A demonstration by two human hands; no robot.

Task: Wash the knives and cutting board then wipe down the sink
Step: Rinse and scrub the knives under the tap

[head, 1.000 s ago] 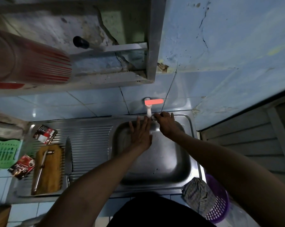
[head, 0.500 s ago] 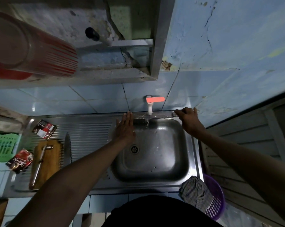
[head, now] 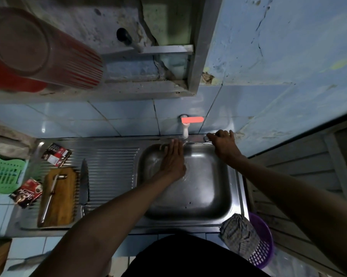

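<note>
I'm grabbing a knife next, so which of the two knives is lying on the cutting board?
The slim all-metal knife lies on the wooden cutting board; the broader, dark-bladed knife rests beside it on the ribbed drainboard.

The scene is dim, with a cool bluish cast. The red tap lever [head: 192, 119] glows overexposed — the brightest spot. Soft glare streaks the steel sink [head: 206, 198] and the wall tiles [head: 72, 120]. The wide lens bends straight lines towards the edges, and the red cup [head: 38, 50] at upper left looms blurred and out of focus.
</note>
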